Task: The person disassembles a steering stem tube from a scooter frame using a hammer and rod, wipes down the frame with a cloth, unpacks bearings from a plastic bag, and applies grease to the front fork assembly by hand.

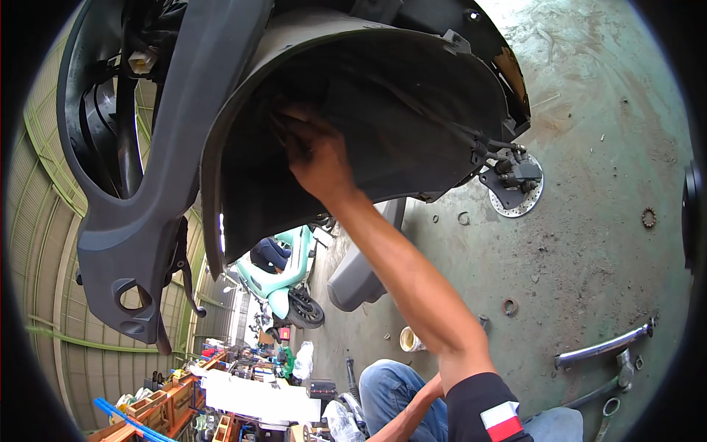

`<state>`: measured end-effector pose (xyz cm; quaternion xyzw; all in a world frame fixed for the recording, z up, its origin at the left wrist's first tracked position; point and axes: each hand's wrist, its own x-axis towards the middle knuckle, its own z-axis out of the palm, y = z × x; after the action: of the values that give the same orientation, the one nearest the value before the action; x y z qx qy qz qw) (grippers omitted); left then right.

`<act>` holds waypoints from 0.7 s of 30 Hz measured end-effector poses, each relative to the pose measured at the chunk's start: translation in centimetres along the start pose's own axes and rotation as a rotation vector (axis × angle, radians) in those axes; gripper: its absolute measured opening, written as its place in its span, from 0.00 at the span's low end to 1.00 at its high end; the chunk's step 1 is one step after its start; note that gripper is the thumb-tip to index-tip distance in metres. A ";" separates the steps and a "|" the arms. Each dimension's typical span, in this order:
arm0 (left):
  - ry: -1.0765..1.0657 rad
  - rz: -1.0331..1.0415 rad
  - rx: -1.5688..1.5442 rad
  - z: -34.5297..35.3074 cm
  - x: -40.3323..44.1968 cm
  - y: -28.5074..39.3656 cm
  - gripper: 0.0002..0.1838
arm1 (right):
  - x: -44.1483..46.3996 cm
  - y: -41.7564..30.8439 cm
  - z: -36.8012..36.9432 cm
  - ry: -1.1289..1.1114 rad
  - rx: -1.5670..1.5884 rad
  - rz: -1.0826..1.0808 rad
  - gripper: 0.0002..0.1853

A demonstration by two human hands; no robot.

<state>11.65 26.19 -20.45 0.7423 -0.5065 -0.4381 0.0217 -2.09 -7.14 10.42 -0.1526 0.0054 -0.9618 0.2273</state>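
My right hand (322, 158) reaches up inside a black curved plastic inner panel (390, 125) of a scooter. Its fingers curl together in deep shadow, and what they hold, if anything, I cannot make out. A grey plastic scooter body cover (166, 140) runs down beside the panel on the left. My left forearm (412, 416) enters from the bottom edge and passes behind my right elbow, so the left hand is hidden. A brake caliper (521, 173) with a perforated disc (515, 208) hangs near the panel's right end, with hoses leading to it.
On the floor lie a chrome tube (607, 346), a toothed ring (649, 217), a wrench (608, 416) and several small rings. A grey seat-like part (362, 276) stands behind my forearm. Further off are a mint-green scooter (276, 276) and a cluttered white worktable (258, 398).
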 end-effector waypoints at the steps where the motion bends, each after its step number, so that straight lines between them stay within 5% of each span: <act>1: -0.004 -0.006 -0.005 0.1 -0.1 0.1 0.20 | 0.6 0.2 -1.3 -0.141 -0.225 -0.148 0.13; 5: -0.014 -0.006 -0.002 0.5 -0.4 0.1 0.20 | 2.8 -0.7 -4.2 -0.386 -0.785 -0.348 0.18; 8: -0.023 -0.003 -0.023 0.4 -0.2 0.4 0.20 | 4.6 -1.9 -5.7 -0.161 -0.693 -0.286 0.16; 18: -0.050 0.019 0.038 -0.2 0.1 0.7 0.20 | 1.3 -0.5 -2.1 -0.173 -0.615 -0.304 0.11; 21: -0.048 0.057 0.113 -2.6 2.8 4.0 0.20 | 0.0 -0.4 -0.3 -0.136 -0.516 -0.130 0.08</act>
<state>10.78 21.01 -18.75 0.7167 -0.5519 -0.4258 -0.0200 -2.32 -6.83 10.19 -0.2696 0.2251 -0.9287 0.1186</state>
